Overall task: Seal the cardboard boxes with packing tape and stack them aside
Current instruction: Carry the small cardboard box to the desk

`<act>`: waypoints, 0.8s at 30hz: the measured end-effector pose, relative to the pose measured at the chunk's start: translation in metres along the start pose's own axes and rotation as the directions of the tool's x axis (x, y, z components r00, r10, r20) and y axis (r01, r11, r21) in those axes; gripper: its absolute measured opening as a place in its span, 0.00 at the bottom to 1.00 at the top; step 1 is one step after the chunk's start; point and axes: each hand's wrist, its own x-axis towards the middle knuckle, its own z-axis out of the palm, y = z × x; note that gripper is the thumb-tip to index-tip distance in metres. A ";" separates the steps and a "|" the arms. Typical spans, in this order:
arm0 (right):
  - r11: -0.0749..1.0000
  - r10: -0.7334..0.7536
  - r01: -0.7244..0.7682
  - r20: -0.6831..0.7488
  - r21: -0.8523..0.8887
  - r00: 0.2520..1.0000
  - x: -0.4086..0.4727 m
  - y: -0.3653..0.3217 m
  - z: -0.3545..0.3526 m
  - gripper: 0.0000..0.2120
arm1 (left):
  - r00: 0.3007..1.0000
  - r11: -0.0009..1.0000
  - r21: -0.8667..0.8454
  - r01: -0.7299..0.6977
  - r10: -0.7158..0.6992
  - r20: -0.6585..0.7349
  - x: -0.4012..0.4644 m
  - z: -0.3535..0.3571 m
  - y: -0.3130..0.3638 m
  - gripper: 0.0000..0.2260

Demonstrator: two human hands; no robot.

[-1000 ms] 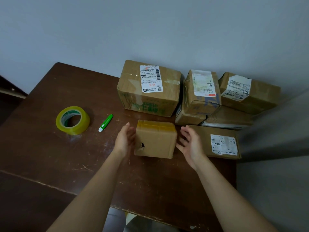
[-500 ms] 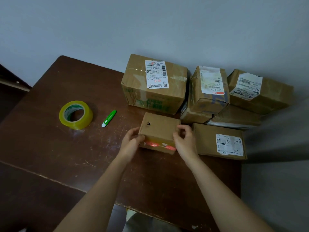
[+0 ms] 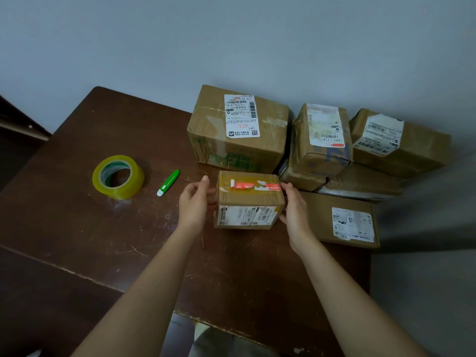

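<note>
A small cardboard box [image 3: 248, 199] stands on the brown table [image 3: 77, 228] in the middle of the view. Its top carries torn red and yellow tape, and a shipping label faces me. My left hand [image 3: 194, 204] holds its left side, thumb up by the top edge and fingers hidden behind the box. My right hand [image 3: 296, 212] holds its right side. A roll of yellowish packing tape [image 3: 118, 176] lies flat to the left, apart from both hands.
A green and white cutter [image 3: 168, 182] lies between the tape roll and my left hand. Against the wall stand a large labelled box [image 3: 237, 130] and two more boxes [image 3: 322, 143] [image 3: 399, 143] piled on others. A flat box [image 3: 340, 220] lies right of my right hand.
Both hands closed on the small box and rolled it toward me. The taped face has come to the top and the label now faces me.
</note>
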 end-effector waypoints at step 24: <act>0.838 0.162 -0.089 0.089 -0.539 0.983 0.009 0.027 0.005 0.35 | 0.936 0.981 0.136 0.137 -0.173 0.307 -0.013 -0.009 -0.045 0.27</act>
